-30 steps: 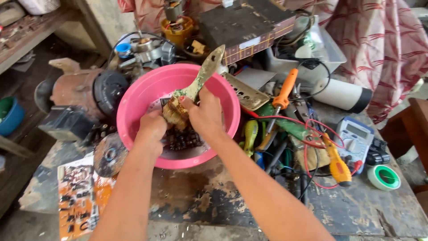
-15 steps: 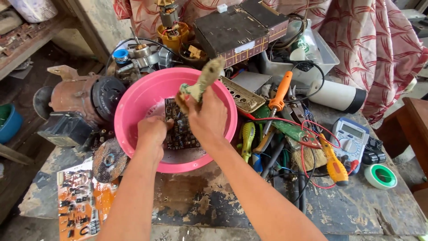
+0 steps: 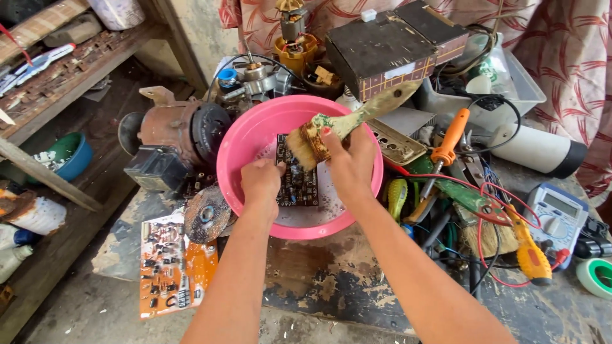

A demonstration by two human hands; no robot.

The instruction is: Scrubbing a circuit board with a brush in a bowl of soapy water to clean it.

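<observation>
Board position: we see the dark circuit board (image 3: 298, 180) lying inside the pink plastic basin (image 3: 239, 143), its long axis running away from us.
Left hand (image 3: 260, 181): we see it closed on the board's left edge, steadying it.
Right hand (image 3: 349, 162): wrapped round a worn paintbrush (image 3: 347, 120), bristles down-left at the board's far end, handle slanting up-right.
Nearer hand: both touch; the left grips.
Textures: studded board, frayed bristles, flaking handle.

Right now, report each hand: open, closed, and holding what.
Left hand: closed on the edge of the dark circuit board in the pink basin.
Right hand: closed around the worn paintbrush, bristles over the board.
</observation>
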